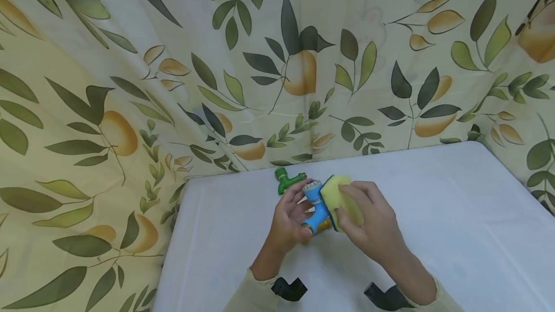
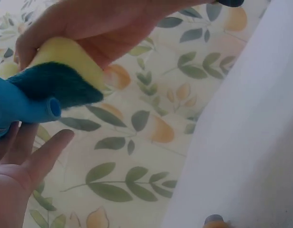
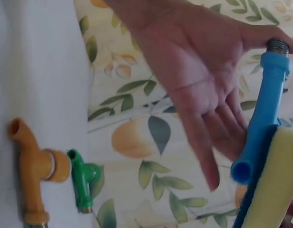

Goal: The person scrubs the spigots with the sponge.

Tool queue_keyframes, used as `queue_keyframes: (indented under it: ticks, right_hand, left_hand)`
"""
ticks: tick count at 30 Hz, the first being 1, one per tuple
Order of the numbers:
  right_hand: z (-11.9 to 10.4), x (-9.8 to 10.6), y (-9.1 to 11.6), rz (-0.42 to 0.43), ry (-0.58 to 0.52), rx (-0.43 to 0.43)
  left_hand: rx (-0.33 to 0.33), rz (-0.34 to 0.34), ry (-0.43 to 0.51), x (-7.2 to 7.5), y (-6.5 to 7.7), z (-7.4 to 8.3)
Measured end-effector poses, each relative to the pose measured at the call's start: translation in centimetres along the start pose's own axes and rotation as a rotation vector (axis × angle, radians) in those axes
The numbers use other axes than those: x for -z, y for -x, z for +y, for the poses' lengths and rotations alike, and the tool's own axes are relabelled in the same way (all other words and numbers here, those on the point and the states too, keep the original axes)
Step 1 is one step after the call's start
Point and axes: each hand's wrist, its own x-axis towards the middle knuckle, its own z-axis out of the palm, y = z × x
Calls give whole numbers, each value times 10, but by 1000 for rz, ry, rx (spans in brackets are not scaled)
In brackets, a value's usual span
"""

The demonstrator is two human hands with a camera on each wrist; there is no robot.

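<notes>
A blue plastic tap (image 1: 319,212) with a threaded metal end (image 3: 278,46) is held in my left hand (image 1: 287,218). In the right wrist view the thumb lies at that threaded end, while the other fingers are behind the body. My right hand (image 1: 378,225) grips a yellow sponge (image 1: 342,200) by its soft side. Its dark green scouring face (image 2: 56,83) lies against the blue tap, above the spout in the left wrist view. Part of the right fingers is hidden behind the sponge.
A green tap (image 1: 284,182) lies on the white-covered table (image 1: 225,225) beyond my left hand. An orange tap (image 3: 33,178) lies near it, mostly hidden behind the blue one in the head view. Leaf-patterned curtain (image 1: 286,124) hangs around the table's far and left edges.
</notes>
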Motion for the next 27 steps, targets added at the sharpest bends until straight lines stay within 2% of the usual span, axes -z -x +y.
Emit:
queue_keyframes:
  ticks: [3, 6, 9, 13, 14, 18, 21, 24, 27]
  right_hand:
    - [1, -1, -2, -2, -23, -35]
    - [1, 3, -4, -15, -65, 55]
    - [4, 8, -7, -18, -65, 84]
    - [4, 7, -11, -10, -37, -28]
    - [3, 7, -12, -13, -33, -33]
    - [2, 11, -13, -66, 13, 30]
    - [4, 14, -19, -85, 52, 25]
    - [4, 15, -23, -95, 58, 19]
    - [2, 18, -22, -121, 44, 87]
  left_hand:
    - [7, -46, -7, 2, 0, -3]
    - [-13, -88, -83, 5, 2, -2]
    - [-26, -101, -240, 8, 3, 3]
    - [-20, -108, -507, 6, 3, 9]
    - [-22, -106, -565, 5, 3, 10]
    - [-40, -96, -791, 4, 2, 17]
    - [-30, -120, -910, 1, 3, 21]
    - [-17, -147, -974, -3, 4, 23]
    - [-40, -159, -1023, -3, 3, 23]
